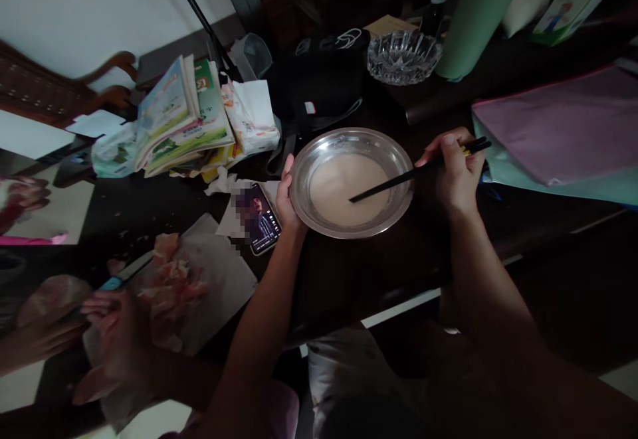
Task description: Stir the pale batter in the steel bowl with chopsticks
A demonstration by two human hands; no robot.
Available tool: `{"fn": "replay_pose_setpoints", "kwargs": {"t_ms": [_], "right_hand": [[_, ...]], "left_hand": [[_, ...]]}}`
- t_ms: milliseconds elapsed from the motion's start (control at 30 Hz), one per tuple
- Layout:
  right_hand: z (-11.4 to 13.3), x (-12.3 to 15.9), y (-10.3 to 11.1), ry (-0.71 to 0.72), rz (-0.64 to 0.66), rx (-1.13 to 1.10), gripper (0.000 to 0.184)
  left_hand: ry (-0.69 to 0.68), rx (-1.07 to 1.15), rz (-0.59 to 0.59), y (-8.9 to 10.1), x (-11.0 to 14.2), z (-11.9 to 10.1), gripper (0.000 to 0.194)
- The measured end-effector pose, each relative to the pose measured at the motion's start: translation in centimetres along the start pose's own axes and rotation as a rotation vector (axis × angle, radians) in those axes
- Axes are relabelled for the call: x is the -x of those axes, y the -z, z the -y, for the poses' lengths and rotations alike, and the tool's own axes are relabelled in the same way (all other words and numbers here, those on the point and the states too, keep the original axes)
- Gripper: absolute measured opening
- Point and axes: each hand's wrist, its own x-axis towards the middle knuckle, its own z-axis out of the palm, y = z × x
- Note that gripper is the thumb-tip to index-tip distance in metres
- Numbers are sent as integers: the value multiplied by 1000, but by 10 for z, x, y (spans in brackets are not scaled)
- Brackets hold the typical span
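A round metal bowl [401,208] stands on the dark table, and a pale, milky liquid [343,186] fills its bottom. My left hand [286,196] grips the bowl's left rim, fingers on the outside. Black chopsticks [411,175] are held in my right hand [454,167], to the right of the bowl. Their tips dip into the liquid near its middle. Just left of my left hand lies a lit phone [262,220] on white paper, partly blurred.
At lower left another person's hands [114,333] work beside peelings [172,279] on a white sheet [226,273]. Stacked books [187,120] stand behind the phone. A glass ashtray [403,60] and a green cylinder [478,20] are at the back; a purple pouch [563,127] lies right.
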Motion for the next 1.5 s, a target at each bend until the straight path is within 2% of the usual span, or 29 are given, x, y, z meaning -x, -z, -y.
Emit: {"fn": "replay_pose_setpoints", "kwargs": {"t_ms": [167,300,367,533,733,933,1133,1267,1333,1500], "right_hand": [[2,1,-2,-21,132,56,31],[2,0,-1,8,20,9,29],[1,0,-1,2,14,-23,29],[0,2,-2,-4,175,61,31],[2,0,0,22,-15,37,29],[1,1,-2,-4,165,40,28],[2,-1,-1,23,-25,-35,30],[2,2,-3,-19,120,1,29],[2,2,-3,-13,149,31,29],[2,0,-1,26,-46,12,32]], "left_hand": [[-26,2,2,1,-1,1,33],[-4,5,-2,0,0,0,34],[3,11,-6,-1,1,-1,34],[19,19,-24,-2,1,-2,36],[4,-1,0,-1,1,-1,35],[-1,6,-17,-3,2,-2,35],[4,-24,-16,-3,2,-2,33],[5,-2,-14,-1,1,-1,32],[8,0,-16,-1,1,-1,33],[8,15,-13,-3,2,-2,38]]}}
